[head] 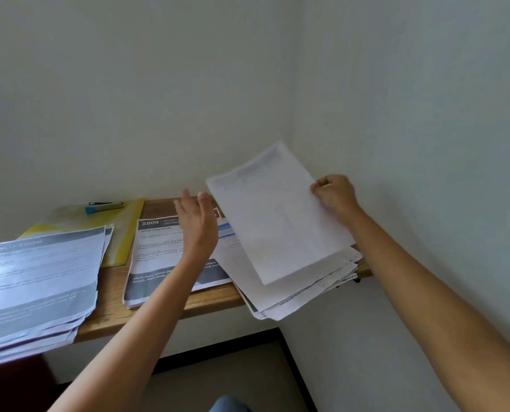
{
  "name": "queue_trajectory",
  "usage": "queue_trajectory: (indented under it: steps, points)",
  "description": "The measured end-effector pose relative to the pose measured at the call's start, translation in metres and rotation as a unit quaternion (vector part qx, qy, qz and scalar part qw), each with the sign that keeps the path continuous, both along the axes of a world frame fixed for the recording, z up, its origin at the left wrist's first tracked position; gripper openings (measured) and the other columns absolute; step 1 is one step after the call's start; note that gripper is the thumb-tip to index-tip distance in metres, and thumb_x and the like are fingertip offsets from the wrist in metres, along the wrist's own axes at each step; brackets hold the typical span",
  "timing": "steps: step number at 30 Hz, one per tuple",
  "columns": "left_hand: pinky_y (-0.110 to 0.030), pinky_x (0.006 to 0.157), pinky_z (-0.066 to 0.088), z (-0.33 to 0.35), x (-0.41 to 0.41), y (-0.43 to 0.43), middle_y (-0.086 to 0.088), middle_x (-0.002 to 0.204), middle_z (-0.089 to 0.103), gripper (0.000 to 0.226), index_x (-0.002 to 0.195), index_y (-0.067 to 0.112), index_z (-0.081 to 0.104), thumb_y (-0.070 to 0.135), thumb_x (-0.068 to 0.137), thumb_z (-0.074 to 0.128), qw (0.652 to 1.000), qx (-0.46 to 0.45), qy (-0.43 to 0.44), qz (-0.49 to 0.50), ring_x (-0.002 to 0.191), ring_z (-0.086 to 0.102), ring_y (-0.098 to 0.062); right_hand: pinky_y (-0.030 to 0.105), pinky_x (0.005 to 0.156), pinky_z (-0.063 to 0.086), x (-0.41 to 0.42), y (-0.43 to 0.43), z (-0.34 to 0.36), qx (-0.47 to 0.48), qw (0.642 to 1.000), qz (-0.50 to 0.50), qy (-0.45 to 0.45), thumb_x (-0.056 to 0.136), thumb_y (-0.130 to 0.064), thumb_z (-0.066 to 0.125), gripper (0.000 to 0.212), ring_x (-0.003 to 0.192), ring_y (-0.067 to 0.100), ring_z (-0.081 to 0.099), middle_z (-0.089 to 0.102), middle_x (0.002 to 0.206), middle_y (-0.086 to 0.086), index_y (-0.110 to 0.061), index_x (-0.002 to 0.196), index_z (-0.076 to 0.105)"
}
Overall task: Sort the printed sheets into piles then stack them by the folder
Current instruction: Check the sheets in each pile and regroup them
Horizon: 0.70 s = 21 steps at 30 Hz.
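Observation:
My right hand (334, 195) pinches the right edge of a white sheet (277, 215), lifted and tilted with its blank back toward me. Under it lies a loose pile of sheets (301, 289) that overhangs the desk's right front corner. My left hand (197, 221) hovers open, fingers up, just left of the lifted sheet and above a middle pile topped by a grey-banded kitchen sheet (155, 257). A third pile of grey-headed sheets (39, 281) covers the desk's left end. The yellow folder (123, 233) lies at the back, partly under that left pile.
A blue and grey stapler (103, 207) rests on the folder near the wall. The wooden desk (111, 295) is narrow and ends at the wall corner on the right. Walls close in behind and to the right; floor shows below the front edge.

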<state>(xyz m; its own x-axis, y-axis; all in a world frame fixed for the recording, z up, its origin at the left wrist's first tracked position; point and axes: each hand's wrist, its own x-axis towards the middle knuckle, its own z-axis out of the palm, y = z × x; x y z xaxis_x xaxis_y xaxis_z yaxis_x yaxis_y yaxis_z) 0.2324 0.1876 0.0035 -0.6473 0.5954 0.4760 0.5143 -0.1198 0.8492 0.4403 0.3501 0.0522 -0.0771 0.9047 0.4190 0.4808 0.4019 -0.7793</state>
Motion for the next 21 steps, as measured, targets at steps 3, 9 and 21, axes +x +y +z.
queue_trajectory:
  steps: [3,9,21]
  points:
    - [-0.035,0.115,-0.008,-0.011,-0.001,0.001,-0.009,0.161,-0.007,0.084,0.155,0.017,0.009,0.067,0.088,0.013,0.99,-0.003,0.138,0.04,0.148,-0.012,-0.021,0.02,0.066,0.037,-0.01,-0.007,-0.029,0.004,0.998,0.015,-0.058,0.084,-0.018,0.064,0.013,0.078,0.018,0.056,0.062,0.079,0.005,-0.006,0.088,0.069]
    - [-0.038,0.118,-0.01,-0.025,0.005,0.012,-0.003,0.162,-0.002,0.089,0.154,0.027,0.012,0.077,0.082,-0.002,0.884,-0.19,0.41,-0.118,0.148,-0.011,-0.02,0.022,0.059,0.035,-0.02,-0.018,-0.065,0.002,0.993,0.062,-0.096,0.088,-0.006,0.056,0.01,0.081,0.017,0.052,0.057,0.085,0.003,-0.002,0.096,0.061]
    - [-0.047,0.119,-0.006,-0.034,0.017,0.019,-0.001,0.162,0.001,0.06,0.154,0.03,0.009,0.055,0.1,0.011,0.811,-0.422,0.365,-0.177,0.149,-0.003,-0.024,0.035,0.118,-0.007,-0.018,-0.019,-0.081,0.021,0.867,0.27,-0.419,0.103,-0.038,0.024,0.056,0.147,0.016,-0.009,-0.004,0.16,0.004,-0.016,0.152,0.008]
